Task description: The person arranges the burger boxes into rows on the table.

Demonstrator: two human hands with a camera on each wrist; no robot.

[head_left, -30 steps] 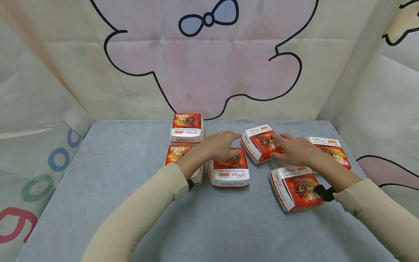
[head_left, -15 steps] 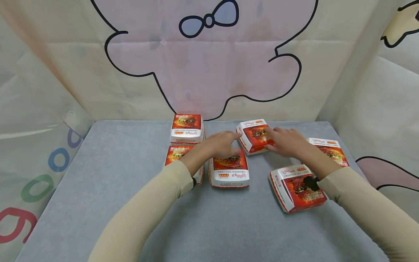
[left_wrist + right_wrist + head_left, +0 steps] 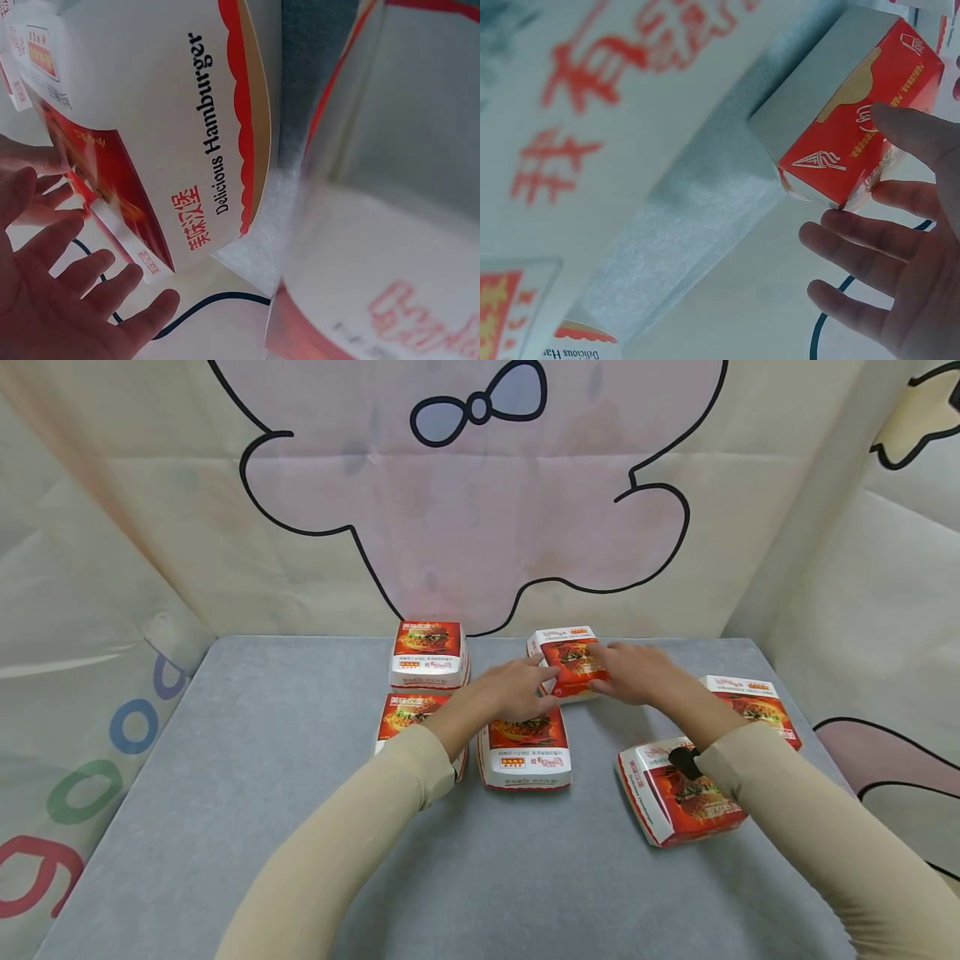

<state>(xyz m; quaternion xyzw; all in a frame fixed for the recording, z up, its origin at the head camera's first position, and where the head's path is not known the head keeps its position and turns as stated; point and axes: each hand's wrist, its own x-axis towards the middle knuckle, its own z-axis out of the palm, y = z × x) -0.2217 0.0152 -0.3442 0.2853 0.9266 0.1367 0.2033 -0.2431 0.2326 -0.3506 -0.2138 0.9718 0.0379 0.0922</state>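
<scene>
A red and white hamburger box (image 3: 562,653) lies at the back middle of the table, its burger picture facing up. My right hand (image 3: 630,672) is at its right side. In the right wrist view the thumb (image 3: 911,131) lies against a box's red side, and the other fingers spread out straight beside it. From the left, my left hand (image 3: 510,687) reaches over the front middle hamburger box (image 3: 525,762), fingertips at the near left corner of the back one. In the left wrist view its fingers (image 3: 112,289) are spread beside a box printed "Delicious Hamburger" (image 3: 176,112).
Two more boxes stand on the left, the back left box (image 3: 426,653) behind the front left box (image 3: 405,714). At the right lie a tilted box (image 3: 656,802) and another box (image 3: 757,702), both partly under the right arm. A printed cloth wall (image 3: 465,518) rises behind the table (image 3: 247,760).
The box at the right hand has moved left and back and turned straighter, behind the front middle box. My right hand moved along with it; the left hand barely shifted.
</scene>
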